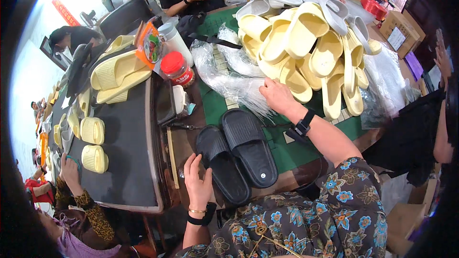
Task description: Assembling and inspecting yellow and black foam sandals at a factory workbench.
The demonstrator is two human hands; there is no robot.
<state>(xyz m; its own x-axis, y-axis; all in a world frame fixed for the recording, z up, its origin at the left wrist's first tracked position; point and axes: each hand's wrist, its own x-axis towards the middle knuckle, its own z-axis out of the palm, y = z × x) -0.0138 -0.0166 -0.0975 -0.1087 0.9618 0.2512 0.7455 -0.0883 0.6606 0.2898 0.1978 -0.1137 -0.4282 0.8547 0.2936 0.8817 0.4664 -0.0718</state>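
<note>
Two black slides [237,155] lie side by side on the green table [296,150], soles up, right in front of me. My left hand [198,184] rests at the near edge of the left slide, fingers loosely together and touching its rim; thumb side is hard to read from this angle. My right hand [278,96] is farther out, palm down on the clear plastic bags [228,83] just beside the pile of pale yellow slides [306,50]. Fingertips are buried in the crinkled film, so can't tell if they're pinching a bag or just pressing (looks curled, not spread). Pile hides most of the table behind it. Lower part of the slides overlaps the table's brown edge. Red-lidded jar [177,69] sits left of the bags. Another person's hand [71,169] is at far left, partly cut by the fisheye rim.
</note>
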